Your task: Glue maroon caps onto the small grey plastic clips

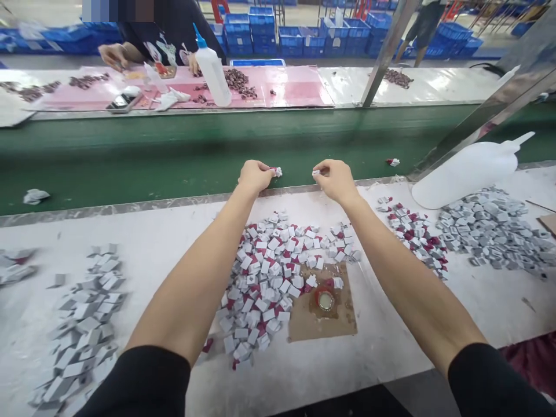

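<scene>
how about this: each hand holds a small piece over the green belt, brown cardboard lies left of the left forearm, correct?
No: the head view shows the brown cardboard between the forearms, not left of them. The left hand and right hand each hold a small piece over the green belt.

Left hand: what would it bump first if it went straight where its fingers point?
Probably the white piece in the right hand, across the gap from the left hand, though depth is hard to judge here.

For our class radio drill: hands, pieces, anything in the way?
Left hand pinching maroon-and-white piece. Right hand pinching small white piece. White bottle off right, not between hands.
</scene>
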`<state>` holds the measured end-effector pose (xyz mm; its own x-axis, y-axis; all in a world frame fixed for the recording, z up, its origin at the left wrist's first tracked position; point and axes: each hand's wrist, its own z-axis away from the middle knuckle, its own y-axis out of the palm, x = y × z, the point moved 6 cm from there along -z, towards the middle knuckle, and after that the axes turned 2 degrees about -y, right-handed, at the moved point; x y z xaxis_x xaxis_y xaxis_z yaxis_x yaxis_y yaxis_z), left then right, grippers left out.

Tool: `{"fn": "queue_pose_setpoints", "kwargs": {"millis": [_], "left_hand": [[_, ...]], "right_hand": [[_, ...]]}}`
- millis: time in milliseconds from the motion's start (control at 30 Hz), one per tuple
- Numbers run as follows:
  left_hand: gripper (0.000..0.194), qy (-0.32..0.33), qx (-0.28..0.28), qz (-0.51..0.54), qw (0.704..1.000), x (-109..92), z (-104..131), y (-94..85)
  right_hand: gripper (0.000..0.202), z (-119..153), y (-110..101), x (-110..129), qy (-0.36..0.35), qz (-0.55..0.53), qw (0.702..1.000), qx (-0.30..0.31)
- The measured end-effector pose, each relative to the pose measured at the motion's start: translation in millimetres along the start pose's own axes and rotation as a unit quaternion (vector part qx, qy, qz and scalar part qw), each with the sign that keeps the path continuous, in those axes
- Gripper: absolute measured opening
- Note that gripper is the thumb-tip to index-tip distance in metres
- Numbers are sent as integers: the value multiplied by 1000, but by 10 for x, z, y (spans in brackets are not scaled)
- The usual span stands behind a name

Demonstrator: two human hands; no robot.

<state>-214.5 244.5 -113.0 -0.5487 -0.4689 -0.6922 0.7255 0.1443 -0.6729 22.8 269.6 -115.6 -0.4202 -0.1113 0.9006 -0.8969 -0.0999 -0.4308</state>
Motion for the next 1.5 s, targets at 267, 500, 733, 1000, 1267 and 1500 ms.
{"fn": "queue_pose_setpoints", "kwargs": {"millis": [267,500,733,1000,1267,1500], "left_hand": [[38,58,-25,-30,998,-37,580,-296],[35,144,-110,-56,982,848,2008,-760],[27,93,-227,-135,960,1972,3107,-956],[31,32,-197,-187,962,2424,3339,-991],[32,10,-221,-144,964,2265,3043,-980],[35,-39,-224,56,972,2197,3080,-963]], "right_hand": [[49,1455,-363,-107,64,-219,973,44],[43,2437,-558,-215,130,-263,956,-33],[26,3203,-912,-378,69,66,990,-99],[32,3366,-1092,-516,11,200,979,-39],[15,3254,-740,-111,27,11,997,-70],[16,3228,-413,65,1,-26,999,-34]]}}
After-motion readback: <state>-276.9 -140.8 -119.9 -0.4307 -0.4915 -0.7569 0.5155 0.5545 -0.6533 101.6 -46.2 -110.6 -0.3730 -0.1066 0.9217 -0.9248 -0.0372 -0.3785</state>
